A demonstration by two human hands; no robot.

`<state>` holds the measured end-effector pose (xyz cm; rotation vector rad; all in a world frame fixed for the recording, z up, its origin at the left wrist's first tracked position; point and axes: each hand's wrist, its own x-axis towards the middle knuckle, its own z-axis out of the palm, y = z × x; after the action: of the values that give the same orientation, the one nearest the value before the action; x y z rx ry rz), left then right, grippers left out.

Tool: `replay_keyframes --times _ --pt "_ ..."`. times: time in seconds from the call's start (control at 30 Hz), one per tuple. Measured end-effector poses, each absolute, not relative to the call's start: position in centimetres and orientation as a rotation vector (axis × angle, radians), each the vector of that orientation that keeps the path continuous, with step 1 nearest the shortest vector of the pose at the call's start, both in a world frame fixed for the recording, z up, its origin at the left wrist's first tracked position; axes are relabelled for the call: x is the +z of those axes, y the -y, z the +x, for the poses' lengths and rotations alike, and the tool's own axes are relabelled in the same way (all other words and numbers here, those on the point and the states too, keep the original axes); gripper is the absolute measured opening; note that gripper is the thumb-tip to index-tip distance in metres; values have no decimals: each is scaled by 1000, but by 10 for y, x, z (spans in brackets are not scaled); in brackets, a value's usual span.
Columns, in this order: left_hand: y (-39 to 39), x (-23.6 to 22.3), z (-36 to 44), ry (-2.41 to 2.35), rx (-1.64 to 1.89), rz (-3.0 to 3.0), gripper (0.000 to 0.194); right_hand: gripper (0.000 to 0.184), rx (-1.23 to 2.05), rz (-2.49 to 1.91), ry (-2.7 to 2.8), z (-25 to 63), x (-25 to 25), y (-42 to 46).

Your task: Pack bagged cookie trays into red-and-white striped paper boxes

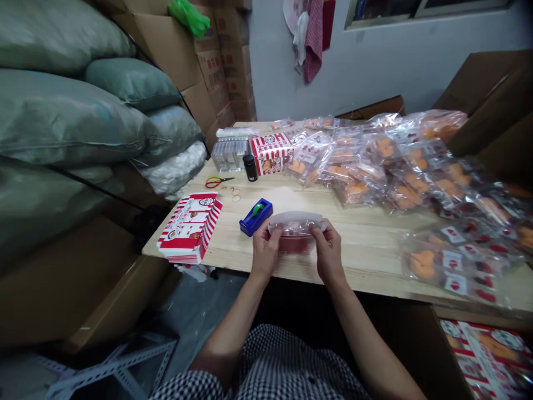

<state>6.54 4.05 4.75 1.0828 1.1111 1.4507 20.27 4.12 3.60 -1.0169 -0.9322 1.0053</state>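
Note:
Both hands grip a clear plastic package (296, 228) above the front of the wooden table. My left hand (265, 250) pinches its left end, thumb on the near face. My right hand (328, 250) holds the opposite end the same way. The package's upper part is whitish and looks folded over; the lower part looks reddish, and its contents are too blurred to name. A blue tape dispenser (256, 216) with a green roll sits just beyond my left hand.
A stack of flat red-and-white cartons (190, 228) lies at left, near scissors (217, 181). Behind stand a black jar (250, 168), a striped box (272, 153) and clear plastic cases (230, 153). Bagged orange items (406, 194) cover the right side. An open carton (445, 344) stands below right.

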Motion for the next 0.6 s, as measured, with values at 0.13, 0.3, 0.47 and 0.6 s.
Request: replay_keyframes --times 0.13,0.3,0.47,0.6 --pt "-50 46 73 -1072 1526 921 27 16 1020 -1017 868 200 31 -52" --pt "-54 52 78 -1140 1524 916 22 10 1056 -994 811 194 38 -57" --pt "-21 57 75 -1238 1448 1046 15 28 1276 -958 860 210 60 -18" --pt "16 43 70 -1126 1254 896 22 44 1471 -1046 898 223 52 29"
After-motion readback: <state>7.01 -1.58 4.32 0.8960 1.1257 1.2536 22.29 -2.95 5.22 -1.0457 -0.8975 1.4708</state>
